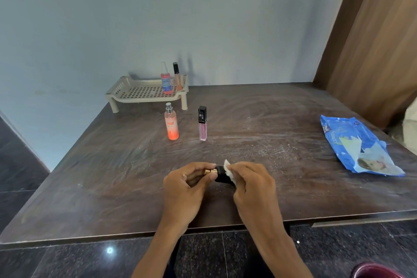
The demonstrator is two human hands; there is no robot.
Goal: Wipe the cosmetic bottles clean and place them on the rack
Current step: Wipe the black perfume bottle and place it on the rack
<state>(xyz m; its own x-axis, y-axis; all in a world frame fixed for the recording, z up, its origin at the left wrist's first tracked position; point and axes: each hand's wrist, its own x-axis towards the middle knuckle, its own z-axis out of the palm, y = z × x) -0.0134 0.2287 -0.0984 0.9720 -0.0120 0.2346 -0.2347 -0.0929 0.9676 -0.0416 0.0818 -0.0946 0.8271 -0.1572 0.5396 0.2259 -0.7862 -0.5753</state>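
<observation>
Near the front edge of the table [270,119], abt mid-width, both hands hold a small black bottle [220,175] w/ a gold collar, lying sideways just over the top. The left hand [187,184] grips the gold end, fingers curled round it. The right hand [252,185] pinches a white wipe [229,172] against the black body.

Around:
- Peach spray bottle [172,123] and pink gloss tube [202,124] w/ black cap stand upright toward the table's middle, apart from each other, peach one on the left. Both sit btwn the hands and the rack.
- Beige perforated rack [144,93] on short legs is at the far left corner, close to the wall.
- On the rack's right end are a red spray bottle [167,81] and, just beside it, a slim orange tube [177,77] w/ black cap, both upright.
- Blue wipes pack [358,149] lies flat near the right edge, flap peeled open, well apart from the hands.

Surface: dark brown wood-grain top, smeared w/ pale streaks and white specks, mostly right of centre.

Room: pale blue-grey wall [158,18] behind the table and a wooden panel [372,40] on the right. Dark polished stone floor [67,262] shows below the front edge, w/ a spot of reflected light. A maroon rounded thing [379,271] shows at the view's bottom right; can't tell what it is.
</observation>
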